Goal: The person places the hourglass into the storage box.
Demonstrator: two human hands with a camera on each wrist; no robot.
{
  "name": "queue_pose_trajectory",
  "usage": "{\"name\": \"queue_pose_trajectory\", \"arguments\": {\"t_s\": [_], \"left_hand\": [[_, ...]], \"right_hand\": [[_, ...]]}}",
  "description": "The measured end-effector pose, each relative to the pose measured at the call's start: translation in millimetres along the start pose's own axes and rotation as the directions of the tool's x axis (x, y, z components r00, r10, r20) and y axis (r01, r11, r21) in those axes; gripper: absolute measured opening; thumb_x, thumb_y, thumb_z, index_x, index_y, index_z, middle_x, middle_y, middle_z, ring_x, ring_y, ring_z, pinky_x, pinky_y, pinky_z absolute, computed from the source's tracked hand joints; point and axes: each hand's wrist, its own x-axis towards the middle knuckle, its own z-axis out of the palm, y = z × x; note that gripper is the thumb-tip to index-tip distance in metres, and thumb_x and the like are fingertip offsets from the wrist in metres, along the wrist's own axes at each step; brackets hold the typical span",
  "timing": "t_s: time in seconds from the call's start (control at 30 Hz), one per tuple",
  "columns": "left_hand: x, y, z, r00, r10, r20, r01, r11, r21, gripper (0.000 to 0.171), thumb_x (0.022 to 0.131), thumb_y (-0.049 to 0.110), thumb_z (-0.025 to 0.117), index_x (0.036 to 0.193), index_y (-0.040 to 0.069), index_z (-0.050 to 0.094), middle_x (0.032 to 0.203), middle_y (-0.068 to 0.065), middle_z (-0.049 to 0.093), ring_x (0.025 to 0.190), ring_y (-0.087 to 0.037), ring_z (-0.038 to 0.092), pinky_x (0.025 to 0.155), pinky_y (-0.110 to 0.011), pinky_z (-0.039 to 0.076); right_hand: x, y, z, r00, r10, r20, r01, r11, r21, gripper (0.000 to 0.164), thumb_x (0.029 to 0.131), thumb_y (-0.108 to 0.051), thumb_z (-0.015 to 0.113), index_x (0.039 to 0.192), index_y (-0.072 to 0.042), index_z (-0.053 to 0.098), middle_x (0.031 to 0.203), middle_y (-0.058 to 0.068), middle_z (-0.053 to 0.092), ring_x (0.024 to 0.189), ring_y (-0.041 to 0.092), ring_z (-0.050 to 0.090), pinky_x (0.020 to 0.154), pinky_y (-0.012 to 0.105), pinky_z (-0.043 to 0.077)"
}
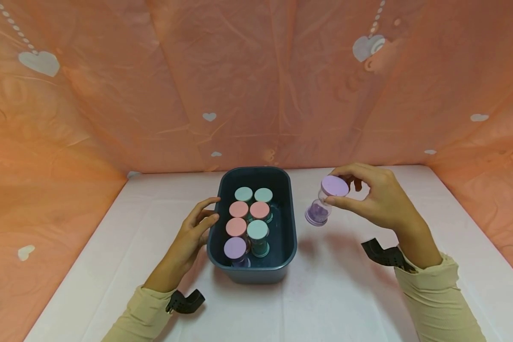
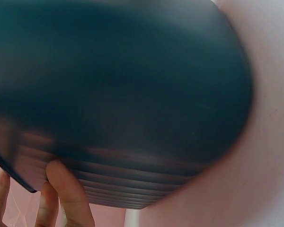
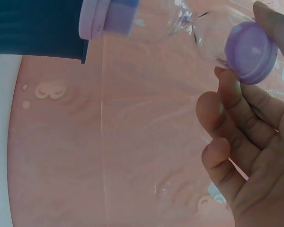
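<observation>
Pinched by its upper end, a purple-capped hourglass (image 1: 318,213) tilts in my right hand (image 1: 374,197), held above the table to the right of the bin. Purple sand lies in its lower bulb; in the right wrist view its clear waist and purple cap (image 3: 251,52) show, thumb and fingers at that cap. My left hand (image 1: 192,232) rests against the left side of the dark blue bin (image 1: 284,237), fingertips at the rim and wall. Inside stand several hourglasses: light green caps (image 1: 257,230), pink caps (image 1: 236,227) and one purple cap (image 1: 235,248).
A white cloth (image 1: 333,294) covers the table under the bin. Orange sheeting with pale hearts (image 1: 209,116) rises behind and along both sides. Each wrist carries a black strap mount (image 1: 187,302). The bin's right half shows its bare floor.
</observation>
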Motion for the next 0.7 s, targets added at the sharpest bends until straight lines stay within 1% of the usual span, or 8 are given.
{"name": "queue_pose_trajectory", "arguments": {"t_s": [0.33,0.43,0.57,0.7], "left_hand": [[-0.4,1.0,0.0,1.0,0.004,0.006,-0.004,1.0,0.001,0.044,0.102,0.028,0.054,0.145,0.023,0.045,0.122,-0.008,0.044,0.112,-0.028,0.052,0.092,-0.04,0.047],[-0.5,1.4,0.2,1.0,0.003,0.008,-0.003,1.0,0.005,0.045,0.102,0.028,0.054,0.145,0.023,0.044,0.122,-0.009,0.044,0.112,-0.029,0.052,0.092,-0.04,0.047],[-0.7,1.3,0.1,1.0,0.0,0.009,0.0,1.0,0.002,0.045,0.101,0.028,0.054,0.145,0.023,0.044,0.122,-0.009,0.044,0.113,-0.028,0.051,0.092,-0.04,0.047],[-0.9,1.0,-0.1,1.0,0.0,0.007,0.0,1.0,-0.005,0.045,0.101,0.027,0.054,0.145,0.023,0.045,0.121,-0.008,0.044,0.112,-0.029,0.051,0.091,-0.04,0.048]], "right_hand": [[0,-5,1,1.0,-0.009,0.004,0.009,1.0,0.03,0.046,0.06,-0.01,0.093,0.101,-0.018,0.073,0.086,-0.013,0.064,0.079,-0.002,0.052,0.067,0.019,0.038],[0,-9,1,1.0,-0.026,-0.001,0.026,0.998,0.054,0.047,0.06,-0.009,0.093,0.102,-0.016,0.073,0.087,-0.011,0.065,0.08,-0.001,0.053,0.068,0.018,0.038],[1,-13,3,0.997,-0.073,-0.009,0.073,0.993,0.088,0.048,0.059,-0.008,0.093,0.102,-0.014,0.073,0.088,-0.009,0.067,0.081,0.0,0.054,0.068,0.018,0.038],[2,-19,7,0.997,-0.081,0.005,0.08,0.991,0.107,0.049,0.059,-0.01,0.093,0.103,-0.016,0.072,0.088,-0.01,0.067,0.081,0.0,0.055,0.068,0.019,0.038]]}}
